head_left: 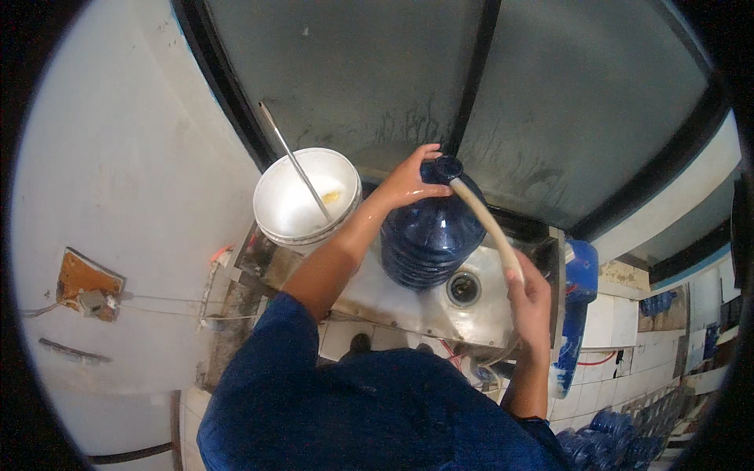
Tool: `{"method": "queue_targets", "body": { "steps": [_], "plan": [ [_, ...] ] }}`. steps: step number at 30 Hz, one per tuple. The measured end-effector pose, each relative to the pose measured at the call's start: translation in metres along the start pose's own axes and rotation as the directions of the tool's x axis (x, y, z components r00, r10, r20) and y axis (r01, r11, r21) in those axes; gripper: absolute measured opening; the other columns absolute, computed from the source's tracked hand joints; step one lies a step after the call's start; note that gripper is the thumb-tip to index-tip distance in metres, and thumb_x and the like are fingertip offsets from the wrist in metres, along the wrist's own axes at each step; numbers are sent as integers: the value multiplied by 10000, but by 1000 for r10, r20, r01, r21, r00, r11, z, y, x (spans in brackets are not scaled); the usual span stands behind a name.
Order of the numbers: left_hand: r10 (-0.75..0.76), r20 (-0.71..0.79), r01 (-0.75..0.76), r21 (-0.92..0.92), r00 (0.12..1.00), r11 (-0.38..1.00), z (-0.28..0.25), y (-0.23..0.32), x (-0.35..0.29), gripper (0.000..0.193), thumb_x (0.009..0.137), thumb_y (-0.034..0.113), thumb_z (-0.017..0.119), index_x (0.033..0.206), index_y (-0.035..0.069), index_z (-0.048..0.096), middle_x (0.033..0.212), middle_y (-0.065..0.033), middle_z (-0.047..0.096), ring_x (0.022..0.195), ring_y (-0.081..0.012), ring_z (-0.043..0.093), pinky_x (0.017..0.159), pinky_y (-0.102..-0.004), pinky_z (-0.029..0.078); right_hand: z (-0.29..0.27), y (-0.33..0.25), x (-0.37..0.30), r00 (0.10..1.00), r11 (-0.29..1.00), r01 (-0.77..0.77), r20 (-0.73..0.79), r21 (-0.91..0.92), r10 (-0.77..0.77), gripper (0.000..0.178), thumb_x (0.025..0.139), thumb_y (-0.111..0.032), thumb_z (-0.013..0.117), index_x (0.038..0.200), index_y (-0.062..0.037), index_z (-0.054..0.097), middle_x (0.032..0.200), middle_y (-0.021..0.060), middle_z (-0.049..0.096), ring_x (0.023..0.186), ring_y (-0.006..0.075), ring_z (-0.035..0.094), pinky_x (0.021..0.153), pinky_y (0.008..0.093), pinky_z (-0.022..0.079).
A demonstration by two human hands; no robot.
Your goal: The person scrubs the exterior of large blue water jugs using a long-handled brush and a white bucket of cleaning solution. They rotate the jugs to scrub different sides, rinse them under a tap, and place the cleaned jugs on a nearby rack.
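Observation:
A large blue water jug (436, 231) stands slightly tilted in a metal sink (369, 294). My left hand (410, 182) is closed around the jug's neck, thumb on the near side and fingers on the far side. A pale, flexible hose (488, 222) arcs from the jug's mouth down to my right hand (530, 302), which grips it over the sink's right side. The hose's end is at the mouth; whether it reaches inside, I cannot tell. Beside the jug lies the round drain (463, 288).
To the left sits a white bucket (271, 200) with a long metal rod (292, 157) leaning in it. Dark-framed glass panels (377, 78) rise behind the sink. A blue container (580, 271) stands beyond the sink's right edge. Several blue jugs (609, 439) are at the lower right.

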State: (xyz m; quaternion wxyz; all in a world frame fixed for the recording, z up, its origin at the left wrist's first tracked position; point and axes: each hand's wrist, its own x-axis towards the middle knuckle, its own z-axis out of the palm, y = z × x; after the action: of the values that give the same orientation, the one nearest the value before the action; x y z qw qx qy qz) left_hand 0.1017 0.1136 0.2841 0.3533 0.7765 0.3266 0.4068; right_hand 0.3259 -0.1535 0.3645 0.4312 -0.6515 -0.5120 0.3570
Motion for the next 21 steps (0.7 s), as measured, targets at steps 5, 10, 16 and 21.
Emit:
{"method": "queue_targets", "body": {
  "steps": [5, 10, 16, 21],
  "plan": [
    [145, 182, -72, -360, 972, 930, 14, 0, 38, 607, 679, 36, 877, 1224, 41, 611, 1144, -76, 711, 1102, -180, 647, 1012, -338, 487, 3, -1, -7, 994, 995, 103, -36, 11, -103, 385, 1021, -189, 591, 1355, 3, 602, 1227, 137, 686, 1112, 183, 618, 989, 314, 460],
    [26, -163, -58, -196, 986, 979, 35, 11, 28, 325, 714, 35, 868, 968, 57, 667, 889, -46, 703, 848, -141, 669, 832, -305, 532, 6, -3, -2, 989, 988, 145, -35, 49, -144, 382, 1020, -172, 591, 1361, 0, 600, 1226, 140, 688, 1119, 170, 612, 998, 315, 455],
    [-88, -213, 66, -110, 973, 992, 35, 24, 0, 525, 744, 195, 890, 1155, 63, 591, 1024, -118, 706, 997, -217, 670, 923, -383, 513, 10, -8, -7, 988, 986, 154, 21, 64, -156, 384, 1021, -169, 595, 1373, -14, 595, 1219, 130, 687, 1121, 154, 597, 995, 313, 454],
    [-131, -187, 199, 411, 974, 890, 22, -32, -35, 978, 774, 347, 853, 1522, 21, 312, 1410, -237, 544, 1306, -366, 529, 1125, -408, 382, 17, 5, -9, 992, 992, 96, 74, 78, -102, 393, 1023, -183, 601, 1380, -19, 589, 1223, 129, 682, 1146, 147, 578, 1003, 310, 445]
  ]
}}
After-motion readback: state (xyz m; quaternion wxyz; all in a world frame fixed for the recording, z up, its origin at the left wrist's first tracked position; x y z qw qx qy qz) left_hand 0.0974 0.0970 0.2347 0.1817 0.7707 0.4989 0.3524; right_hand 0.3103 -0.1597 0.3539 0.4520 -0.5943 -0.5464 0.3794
